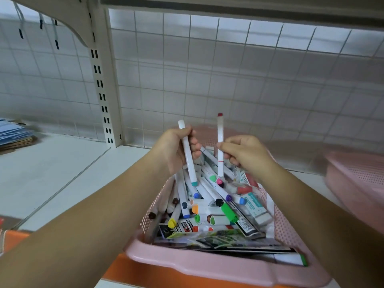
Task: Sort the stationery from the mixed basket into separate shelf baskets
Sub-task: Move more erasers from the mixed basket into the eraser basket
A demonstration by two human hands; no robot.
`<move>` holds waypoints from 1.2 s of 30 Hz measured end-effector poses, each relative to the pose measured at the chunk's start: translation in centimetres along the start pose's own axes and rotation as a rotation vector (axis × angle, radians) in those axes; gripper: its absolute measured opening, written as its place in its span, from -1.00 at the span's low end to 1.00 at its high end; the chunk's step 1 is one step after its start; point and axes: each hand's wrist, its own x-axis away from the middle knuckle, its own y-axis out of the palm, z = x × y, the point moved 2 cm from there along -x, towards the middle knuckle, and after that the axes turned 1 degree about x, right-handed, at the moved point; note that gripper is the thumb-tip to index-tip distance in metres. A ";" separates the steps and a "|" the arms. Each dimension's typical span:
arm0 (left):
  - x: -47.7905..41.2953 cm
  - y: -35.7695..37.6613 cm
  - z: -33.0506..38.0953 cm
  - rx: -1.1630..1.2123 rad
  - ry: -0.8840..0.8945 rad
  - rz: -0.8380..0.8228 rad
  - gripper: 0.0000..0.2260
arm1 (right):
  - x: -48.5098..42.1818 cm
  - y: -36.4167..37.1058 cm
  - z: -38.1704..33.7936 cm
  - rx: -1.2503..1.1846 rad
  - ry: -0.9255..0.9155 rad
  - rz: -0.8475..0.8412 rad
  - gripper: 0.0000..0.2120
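A pink mixed basket (207, 265) sits on the shelf in front of me, heaped with white markers with coloured caps, erasers (256, 206) and packaged items. My left hand (176, 148) grips a white marker with a teal end (190, 161) above the pile, held steeply. Beside it, my right hand (245, 152) pinches a white marker with a dark red cap (220, 138), nearly upright, over the far half of the basket.
A second pink basket (357, 177) stands at the right on the same white shelf (62, 169). A stack of blue paper (14, 134) lies at the far left. A slotted shelf upright (104, 90) and wire grid back panel (228, 80) rise behind.
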 end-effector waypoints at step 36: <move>-0.3 -0.9 0.4 0.193 0.102 0.051 -0.92 | -2.1 2.6 2.5 1.157 -0.018 -0.205 -0.91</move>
